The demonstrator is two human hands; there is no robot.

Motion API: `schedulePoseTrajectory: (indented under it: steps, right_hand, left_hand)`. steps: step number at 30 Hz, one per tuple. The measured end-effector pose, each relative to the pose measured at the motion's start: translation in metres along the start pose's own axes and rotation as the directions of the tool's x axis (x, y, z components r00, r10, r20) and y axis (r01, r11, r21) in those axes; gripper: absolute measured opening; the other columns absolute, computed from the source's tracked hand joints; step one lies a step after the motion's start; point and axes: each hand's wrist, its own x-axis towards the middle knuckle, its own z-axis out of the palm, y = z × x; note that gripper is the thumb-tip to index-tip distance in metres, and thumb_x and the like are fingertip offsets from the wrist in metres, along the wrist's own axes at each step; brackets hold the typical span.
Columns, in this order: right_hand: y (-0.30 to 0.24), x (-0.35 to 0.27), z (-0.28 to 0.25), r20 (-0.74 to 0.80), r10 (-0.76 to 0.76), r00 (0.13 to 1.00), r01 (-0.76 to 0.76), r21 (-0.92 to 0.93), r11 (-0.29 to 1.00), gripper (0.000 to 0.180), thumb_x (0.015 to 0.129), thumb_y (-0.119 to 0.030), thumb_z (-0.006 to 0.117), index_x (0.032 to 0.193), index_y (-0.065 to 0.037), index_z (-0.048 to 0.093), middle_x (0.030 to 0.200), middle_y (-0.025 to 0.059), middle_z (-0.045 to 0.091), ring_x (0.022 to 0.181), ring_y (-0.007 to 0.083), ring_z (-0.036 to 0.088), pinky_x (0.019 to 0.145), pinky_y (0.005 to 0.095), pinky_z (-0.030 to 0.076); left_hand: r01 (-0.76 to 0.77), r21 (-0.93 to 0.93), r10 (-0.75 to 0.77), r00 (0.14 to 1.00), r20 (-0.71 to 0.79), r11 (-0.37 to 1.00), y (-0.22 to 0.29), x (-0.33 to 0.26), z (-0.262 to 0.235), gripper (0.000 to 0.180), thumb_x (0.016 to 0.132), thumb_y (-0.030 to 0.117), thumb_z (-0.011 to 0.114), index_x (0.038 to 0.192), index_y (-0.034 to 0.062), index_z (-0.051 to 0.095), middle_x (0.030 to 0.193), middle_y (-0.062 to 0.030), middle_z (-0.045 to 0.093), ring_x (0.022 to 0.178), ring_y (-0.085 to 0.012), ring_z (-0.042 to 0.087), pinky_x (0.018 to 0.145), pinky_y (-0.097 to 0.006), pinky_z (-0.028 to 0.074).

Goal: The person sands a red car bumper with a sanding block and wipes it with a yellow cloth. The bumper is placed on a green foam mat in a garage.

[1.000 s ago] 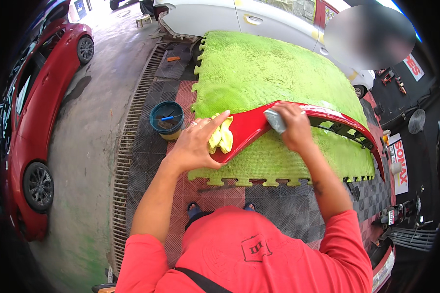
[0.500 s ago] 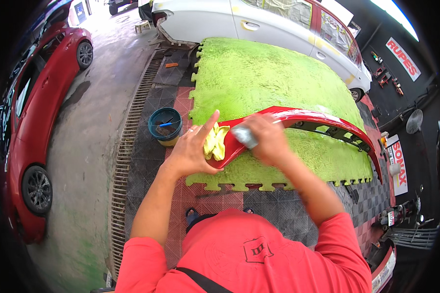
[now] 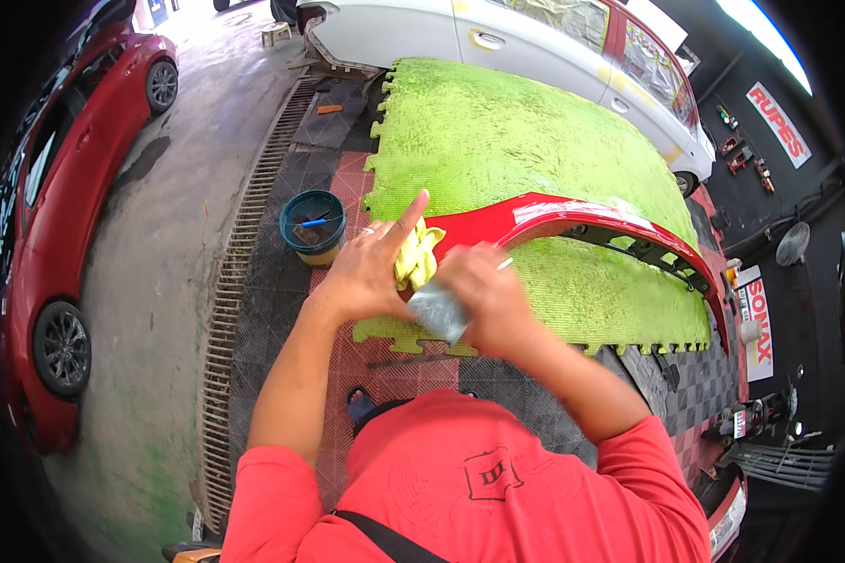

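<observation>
Red panel (image 3: pixel 582 208) runs rightward from between hands (image 3: pixel 359 275).

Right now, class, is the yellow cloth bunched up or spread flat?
Bunched: the cloth shows as a thick, creased lump by the left hand, not flat over the red panel.

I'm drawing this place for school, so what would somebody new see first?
A newcomer would probably spot the big bright green mat with jigsaw edges in the middle. Then comes the long, curved, glossy red panel seen against it, with the left hand and a crumpled yellow cloth at its left end. The shiny red car stands far left.
</observation>
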Motion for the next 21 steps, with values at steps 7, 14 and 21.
schedulePoseTrajectory:
  steps: [7, 14, 21]
  right_hand:
    - [0.105, -0.017, -0.046, 0.002, 0.247, 0.969, -0.238, -0.262, 0.935, 0.044, 0.086, 0.0, 0.071, 0.129, -0.009, 0.076, 0.131, 0.0157, 0.076, 0.13, 0.0379, 0.069, 0.114, 0.0542, 0.052]
    - [-0.004, -0.014, 0.019, -0.025, 0.03, 0.999, -0.032, -0.071, 0.997, 0.045, 0.083, -0.013, 0.069, 0.126, -0.003, 0.074, 0.133, 0.0173, 0.073, 0.131, 0.0379, 0.068, 0.12, 0.0577, 0.048]
    - [0.143, -0.044, -0.067, -0.129, 0.523, 0.842, -0.53, -0.373, 0.762, 0.046, 0.084, -0.006, 0.072, 0.129, -0.01, 0.076, 0.131, 0.0147, 0.075, 0.128, 0.0387, 0.068, 0.113, 0.0497, 0.053]
  left_hand:
    - [-0.038, 0.028, 0.041, 0.993, -0.114, 0.999, -0.003, -0.007, 0.01, 0.162, 0.05, 0.03, 0.108, 0.181, 0.0275, 0.014, 0.14, -0.0243, 0.066, 0.13, -0.0468, 0.065, 0.117, -0.052, 0.053]
    - [-0.05, 0.084, 0.058, 0.994, -0.088, 0.995, -0.013, -0.003, 0.014, 0.158, 0.051, 0.029, 0.108, 0.181, 0.0207, 0.017, 0.141, -0.0266, 0.065, 0.131, -0.048, 0.064, 0.115, -0.052, 0.053]
    - [-0.126, 0.095, 0.136, 0.985, -0.109, 0.987, -0.003, -0.013, 0.013, 0.151, 0.053, 0.051, 0.109, 0.177, 0.0168, 0.03, 0.148, -0.0203, 0.063, 0.134, -0.0458, 0.062, 0.118, -0.056, 0.047]
